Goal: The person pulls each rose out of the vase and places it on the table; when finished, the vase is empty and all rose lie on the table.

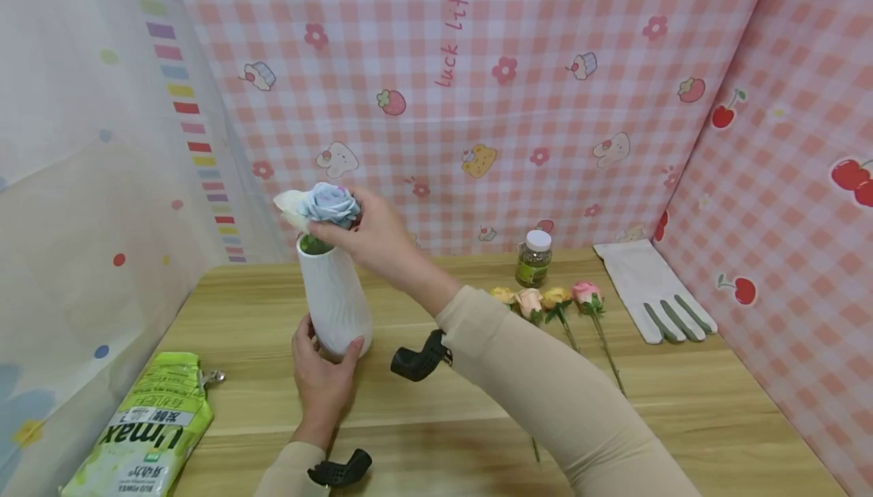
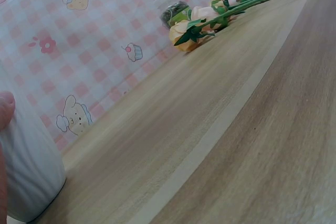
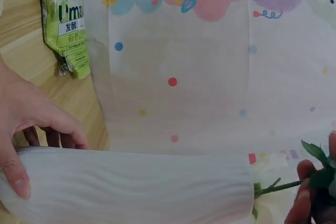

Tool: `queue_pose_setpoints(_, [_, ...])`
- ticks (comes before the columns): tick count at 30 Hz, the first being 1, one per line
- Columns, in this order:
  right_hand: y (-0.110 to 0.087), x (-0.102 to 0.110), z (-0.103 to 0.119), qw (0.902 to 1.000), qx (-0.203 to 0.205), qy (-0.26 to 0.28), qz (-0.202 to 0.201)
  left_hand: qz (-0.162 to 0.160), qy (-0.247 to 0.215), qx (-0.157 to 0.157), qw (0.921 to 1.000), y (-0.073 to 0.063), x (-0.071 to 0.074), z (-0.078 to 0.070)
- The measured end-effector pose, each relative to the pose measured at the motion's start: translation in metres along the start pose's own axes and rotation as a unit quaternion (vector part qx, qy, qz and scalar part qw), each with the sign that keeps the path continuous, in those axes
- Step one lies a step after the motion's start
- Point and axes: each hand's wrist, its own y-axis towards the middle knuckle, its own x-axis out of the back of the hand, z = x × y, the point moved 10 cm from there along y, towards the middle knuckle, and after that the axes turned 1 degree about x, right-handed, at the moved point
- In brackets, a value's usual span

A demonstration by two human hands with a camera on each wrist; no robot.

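**White vase (image 1: pixel 336 292) gripped low, blue rose (image 1: pixel 332 205) held over its mouth**

The wooden table (image 1: pixel 436 417) carries everything. The green bag (image 1: pixel 146 425) lies left of the vase and nearer you; the white glove (image 1: pixel 634 285) lies well to its right. Your left hand (image 1: pixel 323 376) is curled round the vase's base, thumb and fingers on opposite sides. Hold that grip firm: so tall a body could likely rock if pushed from above. Your right hand (image 1: pixel 382 235) is closed in a pinch on the blue rose just under its bloom, above the vase; its stem (image 3: pixel 287 186) reaches into the mouth. Four loose roses (image 1: pixel 529 303) lie right of the vase, the lidded jar (image 1: pixel 533 262) behind them. A white bloom (image 1: pixel 292 206) sits just beside the blue one, over the vase's left rim. If you lower the stem, I'd line it up with the vase and ease it in, so its leaves (image 3: pixel 314 151) don't snag or crush that bloom.
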Motion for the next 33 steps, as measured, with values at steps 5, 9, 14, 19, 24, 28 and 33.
queue_pose_setpoints(5, [-0.002,-0.009,-0.012,0.9991,-0.017,0.018,0.033,0.001,0.0,-0.005,1.0,0.001,0.0,0.001])
queue_pose_setpoints(9, [-0.004,-0.02,-0.022,0.9966,-0.024,0.034,0.072,0.0,0.0,-0.006,1.0,0.002,0.001,0.001])
queue_pose_setpoints(14, [-0.005,-0.022,-0.031,0.9974,-0.024,-0.029,0.061,0.0,0.003,-0.003,1.0,0.001,0.001,0.002])
queue_pose_setpoints(19, [0.0,-0.013,-0.035,0.9961,0.001,-0.087,0.014,0.003,0.006,-0.006,1.0,0.001,-0.001,0.002])
queue_pose_setpoints(24, [0.001,-0.011,-0.031,0.9939,0.039,-0.104,0.001,0.0,0.009,-0.013,0.9999,0.001,-0.002,0.001])
queue_pose_setpoints(28, [0.0,-0.006,-0.026,0.9921,0.053,-0.113,-0.018,-0.001,0.01,-0.007,0.9999,0.001,-0.001,0.002])
queue_pose_setpoints(33, [-0.002,0.01,-0.017,0.9899,0.077,-0.101,-0.063,-0.001,0.012,0.001,0.9999,0.001,0.0,0.004])
